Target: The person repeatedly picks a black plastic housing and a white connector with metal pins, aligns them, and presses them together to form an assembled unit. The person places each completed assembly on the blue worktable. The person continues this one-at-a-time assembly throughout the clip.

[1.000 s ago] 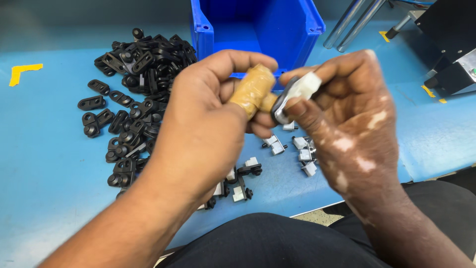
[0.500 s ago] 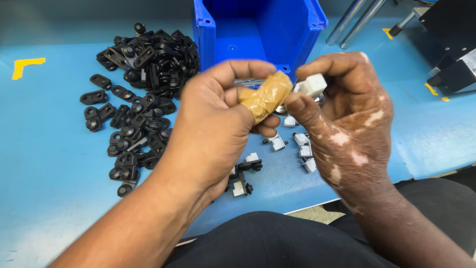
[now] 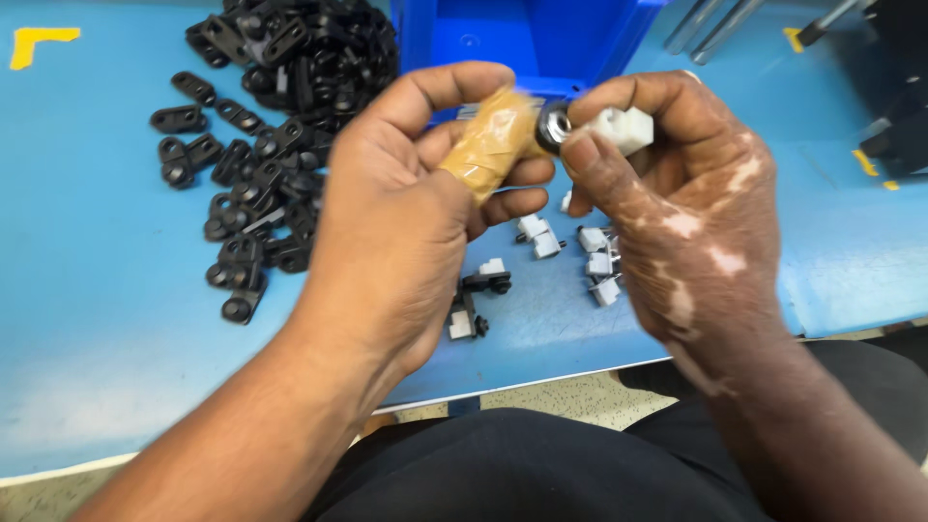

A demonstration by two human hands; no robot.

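Lap: dark trousers [image 3: 541, 474] fill the near edge, below the table's front rim.
Left hand: the left hand [image 3: 406, 222] is raised above the table, back toward the camera, fingers curled in; its thumb [image 3: 493, 140] is wrapped in tan tape and points right, tip against the part.
Right hand: the right hand [image 3: 677, 203] faces it, fingers bent, pinching the part between thumb and forefinger.
Part: the part [image 3: 599, 126] is a small white plastic block with a dark round metal end, held in the air between both hands, just before the bin.
Grip: both hands are closed on the part, the right holding the white body, the left pressing at the round end.
Table: the table [image 3: 87, 319] is smooth blue.
Small pieces: white clips [image 3: 594, 261] and a few white-and-black assembled ones lie loose under the hands.
Black pile: black links [image 3: 271, 126], flat and two-holed, are heaped at left, some scattered outward.
Bin: the bin [image 3: 512, 34] is blue plastic, open side toward the hands; what lies inside cannot be told.
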